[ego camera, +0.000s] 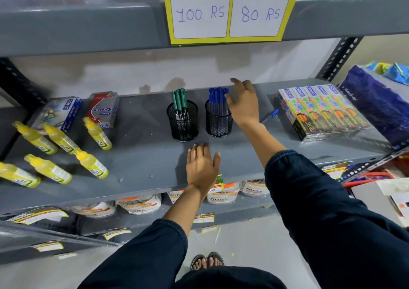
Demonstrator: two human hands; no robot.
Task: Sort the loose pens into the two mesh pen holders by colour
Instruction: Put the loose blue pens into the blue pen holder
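Two black mesh pen holders stand side by side on the grey shelf (137,156). The left holder (182,124) has several green pens (179,99) in it. The right holder (218,123) is full of blue pens (215,96). My right hand (243,103) hovers just right of the blue pens, fingers spread, holding nothing. One loose blue pen (270,116) lies on the shelf behind my right wrist. My left hand (202,167) rests flat on the shelf in front of the holders, empty.
Several yellow glue bottles (55,151) lie at the left, with two boxes (81,111) behind them. A wrapped pack of colourful boxes (321,111) and a dark blue bag (376,107) sit at the right. A price sign (230,12) hangs on the upper shelf.
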